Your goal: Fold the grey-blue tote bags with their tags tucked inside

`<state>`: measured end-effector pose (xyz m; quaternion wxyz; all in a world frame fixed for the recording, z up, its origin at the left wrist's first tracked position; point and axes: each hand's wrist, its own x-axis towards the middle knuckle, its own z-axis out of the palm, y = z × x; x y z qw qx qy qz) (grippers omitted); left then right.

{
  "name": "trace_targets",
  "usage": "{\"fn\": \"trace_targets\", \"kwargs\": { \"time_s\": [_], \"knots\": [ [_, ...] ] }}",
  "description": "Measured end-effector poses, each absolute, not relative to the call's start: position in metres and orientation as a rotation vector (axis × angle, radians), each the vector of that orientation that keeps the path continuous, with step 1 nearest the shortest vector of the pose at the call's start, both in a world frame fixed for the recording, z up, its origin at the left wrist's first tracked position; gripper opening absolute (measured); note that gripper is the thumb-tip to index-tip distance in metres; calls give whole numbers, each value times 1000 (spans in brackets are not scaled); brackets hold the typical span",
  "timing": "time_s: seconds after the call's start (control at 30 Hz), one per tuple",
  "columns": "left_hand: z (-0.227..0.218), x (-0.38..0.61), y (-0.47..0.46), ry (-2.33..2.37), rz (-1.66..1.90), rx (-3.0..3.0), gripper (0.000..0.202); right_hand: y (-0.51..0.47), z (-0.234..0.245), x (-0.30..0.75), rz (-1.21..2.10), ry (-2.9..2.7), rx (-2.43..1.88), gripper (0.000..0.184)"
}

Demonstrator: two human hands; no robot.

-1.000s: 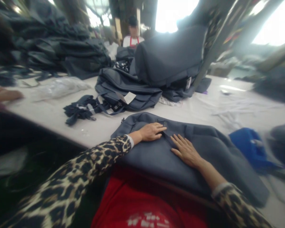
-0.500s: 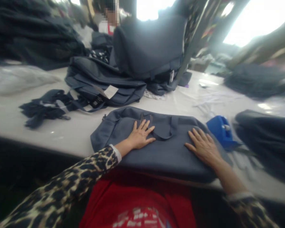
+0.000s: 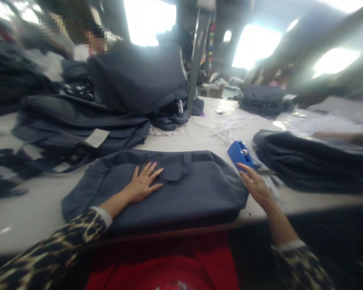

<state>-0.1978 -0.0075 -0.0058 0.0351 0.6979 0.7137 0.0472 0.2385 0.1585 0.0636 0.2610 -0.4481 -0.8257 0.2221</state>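
Table: long white work table [image 3: 24,231], bag lay at near edge, below grip.
Bag: flat dark-navy fabric bag [image 3: 205,197], under L hand.
L hand [image 3: 143,184]: fingers spread, palm flat on bag.
R hand [image 3: 254,187]: fingers pressed together at bag's R end, any pinch unclear.
By R hand: blue plastic tape dispenser [image 3: 240,155], just past fingertips.

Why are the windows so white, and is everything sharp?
In the head view, the windows glare pure white and haze the top of the picture; the far edges smear and the post leans oddly, while the dark bag under the left hand looks fairly sharp.
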Motion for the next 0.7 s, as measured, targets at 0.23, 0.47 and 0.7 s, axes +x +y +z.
{"fn": "trace_targets", "kwargs": {
  "time_s": [0.23,0.47,0.7],
  "knots": [
    [-10,-247,-9,2167,35,2222,61,111,37,278,1109,-2213,-1065,63],
    [1,-233,-8,2162,74,2144,61,116,7,245,913,-2065,-1259,55],
    [20,-213,-19,2193,140,2019,67,137,14,257,650,-2213,-1193,42]
  ]
}}
